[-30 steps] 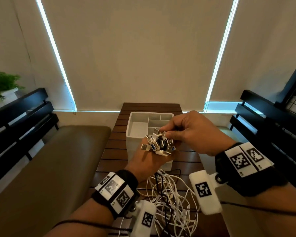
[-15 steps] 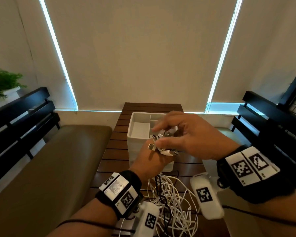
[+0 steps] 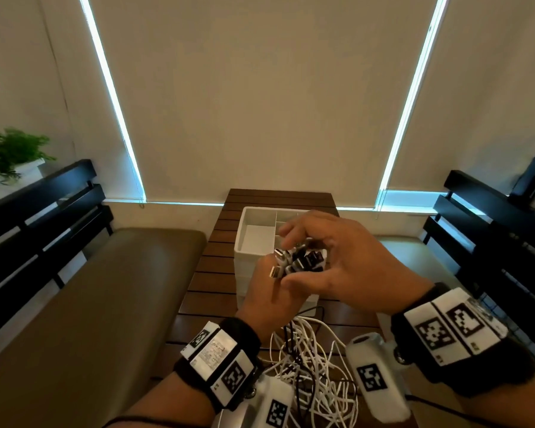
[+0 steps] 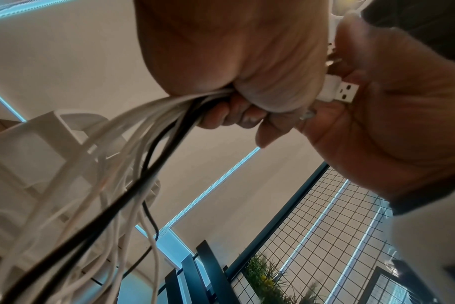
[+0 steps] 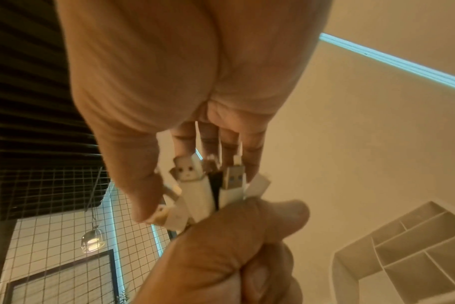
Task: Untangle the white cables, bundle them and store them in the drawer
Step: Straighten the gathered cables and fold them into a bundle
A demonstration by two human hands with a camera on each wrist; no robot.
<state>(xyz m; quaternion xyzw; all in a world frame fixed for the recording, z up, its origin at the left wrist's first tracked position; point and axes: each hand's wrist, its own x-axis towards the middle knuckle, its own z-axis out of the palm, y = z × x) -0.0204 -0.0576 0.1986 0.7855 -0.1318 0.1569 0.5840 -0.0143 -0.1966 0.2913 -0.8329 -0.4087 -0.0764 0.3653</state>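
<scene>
You are clenching your left hand (image 3: 271,299) around a fistful of thin white cables (image 3: 309,362), their metal-tipped plug ends (image 3: 297,261) fanned upward at the centre of the frame — probably so each lead can be told apart. Your right hand (image 3: 337,267) is cupping those plugs, thumb and fingertips pressing on them, apparently squaring the ends. The slack is trailing down onto the dark slatted wooden tabletop (image 3: 217,257) at lower centre, a few black leads mixed in — so sorting remains. The white compartmented plastic drawer (image 3: 244,230) is waiting just behind.
</scene>
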